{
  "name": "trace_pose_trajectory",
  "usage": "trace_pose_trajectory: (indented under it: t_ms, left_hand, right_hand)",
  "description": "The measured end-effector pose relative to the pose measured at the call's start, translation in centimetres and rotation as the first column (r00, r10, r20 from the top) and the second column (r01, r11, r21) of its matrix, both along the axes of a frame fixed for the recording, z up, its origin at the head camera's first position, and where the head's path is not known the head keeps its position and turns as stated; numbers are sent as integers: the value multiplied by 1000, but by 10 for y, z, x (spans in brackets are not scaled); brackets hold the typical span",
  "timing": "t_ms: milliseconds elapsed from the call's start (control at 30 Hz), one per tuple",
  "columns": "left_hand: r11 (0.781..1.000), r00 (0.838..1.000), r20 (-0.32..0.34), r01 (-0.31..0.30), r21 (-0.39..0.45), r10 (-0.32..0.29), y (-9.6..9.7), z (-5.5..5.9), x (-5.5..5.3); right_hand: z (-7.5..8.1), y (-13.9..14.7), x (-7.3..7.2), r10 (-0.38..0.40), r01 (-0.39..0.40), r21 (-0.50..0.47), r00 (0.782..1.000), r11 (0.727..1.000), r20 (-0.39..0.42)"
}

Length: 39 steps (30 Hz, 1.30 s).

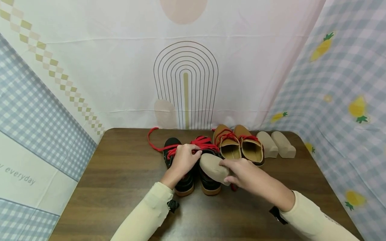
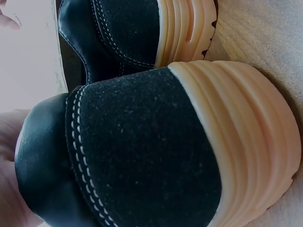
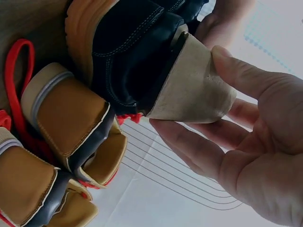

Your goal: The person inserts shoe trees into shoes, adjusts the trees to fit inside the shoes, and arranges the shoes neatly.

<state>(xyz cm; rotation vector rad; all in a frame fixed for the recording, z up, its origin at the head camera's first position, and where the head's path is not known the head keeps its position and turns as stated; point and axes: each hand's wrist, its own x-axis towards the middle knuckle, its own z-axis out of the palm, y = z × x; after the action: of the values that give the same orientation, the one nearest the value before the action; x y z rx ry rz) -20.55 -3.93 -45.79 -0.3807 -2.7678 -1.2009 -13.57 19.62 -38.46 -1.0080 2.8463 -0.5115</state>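
- Head: our left hand pinched a black shoe, our right hand gripped a block; rightward, two spare blocks probably awaited fitting.
- Left wrist: another shoe hid our left fingertips.
- Right wrist: the block sat partly inside, seemingly unfinished.

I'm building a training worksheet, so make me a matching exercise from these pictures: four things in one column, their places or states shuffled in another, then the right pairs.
Things
1. Right hand
2. Left hand
3. Brown shoes
4. Two loose blocks

Places or states
A. Between the black shoes and the other items in column one that nobody holds
B. Gripping a beige block at a shoe opening
C. Side by side near the table's back right corner
D. By the red laces

Pairs: 1-B, 2-D, 3-A, 4-C
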Motion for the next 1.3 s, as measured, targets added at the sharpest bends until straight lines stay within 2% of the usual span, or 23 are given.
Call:
trace_pose_trajectory:
  t_ms: [300,600,900,1100,1300]
  left_hand:
    - [1000,1000,-3,4,-21,-4,1,1,0]
    - [999,1000,-16,13,-44,-14,2,1,0]
    - [999,1000,-23,-2,-44,1,2,1,0]
    - [999,999,-36,8,-41,-10,3,0,1]
    - [999,999,-53,4,-43,-6,3,0,1]
  right_hand:
    - [0,-13,-4,-70,72,40,997,997,-37]
    - [-2,-18,-6,-63,69,82,995,994,-75]
    - [4,-27,-1,-94,100,146,994,984,-48]
    - [3,-32,1,-69,87,173,992,981,-106]
    - [-1,-36,-6,-68,93,169,986,981,-152]
